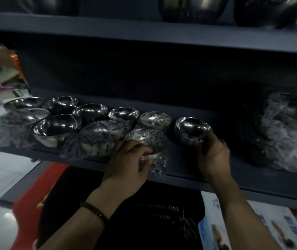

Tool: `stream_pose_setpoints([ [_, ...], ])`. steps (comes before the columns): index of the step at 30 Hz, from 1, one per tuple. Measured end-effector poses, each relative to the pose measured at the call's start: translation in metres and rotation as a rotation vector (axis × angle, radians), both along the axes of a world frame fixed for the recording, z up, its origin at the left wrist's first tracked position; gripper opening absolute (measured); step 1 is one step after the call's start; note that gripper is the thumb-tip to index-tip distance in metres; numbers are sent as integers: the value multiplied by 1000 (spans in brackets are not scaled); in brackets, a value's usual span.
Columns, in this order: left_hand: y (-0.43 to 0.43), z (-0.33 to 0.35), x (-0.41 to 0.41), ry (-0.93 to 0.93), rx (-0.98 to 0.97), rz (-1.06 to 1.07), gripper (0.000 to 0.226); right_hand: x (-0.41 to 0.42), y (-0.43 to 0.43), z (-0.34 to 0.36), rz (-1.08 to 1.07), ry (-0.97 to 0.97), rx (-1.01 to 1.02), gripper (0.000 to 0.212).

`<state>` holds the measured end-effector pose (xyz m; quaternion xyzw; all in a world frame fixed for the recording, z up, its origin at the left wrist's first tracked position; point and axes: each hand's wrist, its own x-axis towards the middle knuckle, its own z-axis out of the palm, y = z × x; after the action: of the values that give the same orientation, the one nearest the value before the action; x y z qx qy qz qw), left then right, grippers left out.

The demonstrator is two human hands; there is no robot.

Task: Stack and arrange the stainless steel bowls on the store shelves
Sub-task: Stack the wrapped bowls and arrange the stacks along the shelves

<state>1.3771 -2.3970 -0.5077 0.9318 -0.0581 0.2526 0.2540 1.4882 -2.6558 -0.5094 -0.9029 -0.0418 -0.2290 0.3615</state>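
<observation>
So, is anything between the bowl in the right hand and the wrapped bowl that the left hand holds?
Nothing visible. Only bare shelf lies between the unwrapped bowl in the right hand and the wrapped bowl gripped by the left hand.

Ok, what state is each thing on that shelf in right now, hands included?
left hand: grips the wrapped bowl.
right hand: holds the bare bowl at its near side.
wrapped bowl: in printed plastic, near the shelf front edge.
bare bowl: unwrapped, upright, on the shelf.
plastic heap: crumpled, far right of shelf.
</observation>
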Motion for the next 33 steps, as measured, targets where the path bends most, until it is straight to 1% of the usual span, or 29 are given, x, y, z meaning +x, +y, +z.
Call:
stream_pose_setpoints([
  [2,1,3,-5,20,-48,-5,22,-18,-4,13,1,-65,14,16],
  [5,5,8,-12,-2,-97,37,24,-42,2,31,47,-166,76,12],
  [8,11,11,-20,2,-169,82,29,-56,20,45,83,-146,157,11],
  [11,22,10,-26,-5,-198,100,37,-70,41,51,145,-124,193,11],
  [15,37,4,-27,-14,-302,109,43,-76,69,38,203,-135,144,10],
  [18,42,0,-25,-18,-309,89,50,-71,87,29,249,-131,120,12],
  [21,47,-2,-23,28,-317,82,60,-68,95,24,266,-114,61,12],
  [23,48,-1,-22,82,-320,72,64,-68,96,24,260,-102,59,15],
  [30,42,3,-21,181,-321,57,70,-70,97,14,331,-35,15,15],
  [33,42,0,-15,203,-326,50,74,-69,94,13,319,-17,-29,20],
])
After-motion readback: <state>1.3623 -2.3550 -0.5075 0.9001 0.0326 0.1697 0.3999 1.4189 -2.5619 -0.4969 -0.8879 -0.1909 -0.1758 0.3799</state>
